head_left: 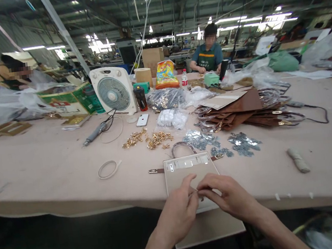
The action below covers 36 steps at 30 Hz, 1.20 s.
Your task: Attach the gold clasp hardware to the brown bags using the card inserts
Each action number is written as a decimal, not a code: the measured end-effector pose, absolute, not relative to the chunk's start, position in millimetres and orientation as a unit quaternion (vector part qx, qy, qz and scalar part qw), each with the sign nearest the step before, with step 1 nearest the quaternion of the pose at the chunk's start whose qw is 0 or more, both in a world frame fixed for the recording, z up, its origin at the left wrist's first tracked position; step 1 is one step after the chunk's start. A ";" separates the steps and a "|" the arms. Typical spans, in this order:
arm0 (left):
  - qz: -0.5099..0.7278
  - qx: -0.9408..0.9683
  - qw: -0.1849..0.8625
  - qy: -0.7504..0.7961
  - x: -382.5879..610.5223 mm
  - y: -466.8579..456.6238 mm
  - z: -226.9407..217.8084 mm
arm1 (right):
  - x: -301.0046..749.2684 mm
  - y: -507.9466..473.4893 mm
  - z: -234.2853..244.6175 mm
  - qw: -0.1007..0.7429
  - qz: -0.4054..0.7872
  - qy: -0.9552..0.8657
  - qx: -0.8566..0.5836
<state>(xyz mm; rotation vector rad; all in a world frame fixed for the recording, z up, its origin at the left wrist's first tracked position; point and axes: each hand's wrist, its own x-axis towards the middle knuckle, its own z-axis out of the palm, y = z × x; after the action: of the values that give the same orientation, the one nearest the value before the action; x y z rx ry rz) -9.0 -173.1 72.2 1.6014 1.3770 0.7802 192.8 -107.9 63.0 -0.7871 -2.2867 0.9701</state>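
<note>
A beige handbag piece (175,180) lies before me, its lower part hanging over the table's front edge. A round carry handle (183,143) rises from its top, and brown straps with metal fittings (156,171) stick out on both sides. Over the middle of the piece, my left hand (179,205) is closed with one finger raised. Fingertips of my right hand (227,193) pinch together right beside it. Whatever lies between the fingers is too small and hidden to name. Gold-coloured hardware (159,139) and flat silver metal plates (244,144) lie in piles beyond the bag.
Brown bag parts (237,111) are stacked at the right. Behind the piles are a phone (142,120), a fan (113,91), a bottle (140,99) and a corded tool (96,134). A rolled cloth (298,160) lies right. A co-worker (207,56) sits across the table.
</note>
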 end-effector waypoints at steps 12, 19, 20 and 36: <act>0.321 0.716 0.324 0.528 -14.3 -181.8 58.0 | 200.6 -117.7 45.6 0.254 0.388 -0.828 -0.315; 0.339 0.680 0.322 0.565 -20.1 -180.5 58.9 | 194.5 -116.8 52.1 0.319 0.342 -0.817 -0.338; 0.338 0.682 0.324 0.562 -21.0 -179.9 58.7 | 192.7 -116.9 53.6 0.313 0.349 -0.817 -0.336; 0.392 0.680 0.331 0.524 -20.9 -185.6 49.6 | 186.1 -124.7 42.9 0.228 0.461 -0.795 -0.321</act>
<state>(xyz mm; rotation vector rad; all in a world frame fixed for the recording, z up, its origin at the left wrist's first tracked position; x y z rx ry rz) -20.9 -185.6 49.6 1.7775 1.3700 1.0248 186.1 -124.7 42.9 -0.8851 -2.1895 1.2696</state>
